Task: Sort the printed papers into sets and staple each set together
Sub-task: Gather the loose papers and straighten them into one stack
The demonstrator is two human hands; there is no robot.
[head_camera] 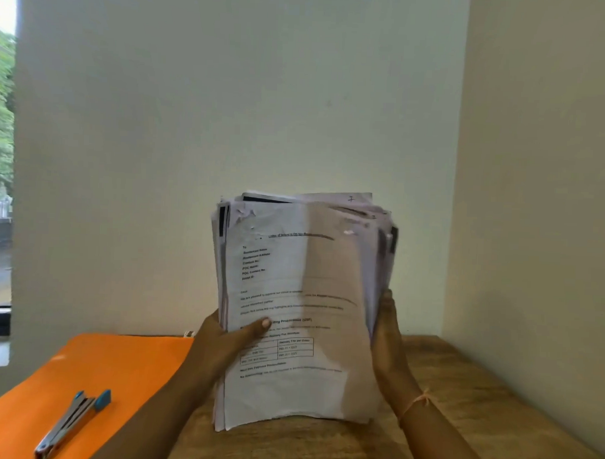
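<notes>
Orange folder (118, 363) flat on wooden table (476, 407), pale wall (230, 106) behind, window (1, 133) at left showing trees

Pale plain wall (161, 121) meets a second wall (543, 169) in a corner on the right; a dark-framed window (0, 150) at far left shows green trees; wooden worktop (477, 390) below

— Where does the view look from?
— From the person's head. It is one wide-angle camera, facing forward and only a little downward across the desk (476, 407) into a corner of the wall (161, 121).
— How near is it?
— Near. The left hand (218, 343) and right hand (389, 342) sit centre frame on the stack of papers (302, 298), with the forearms entering from the bottom edge.
— And the edges?
— A window (0, 150) shows at the far left.
</notes>
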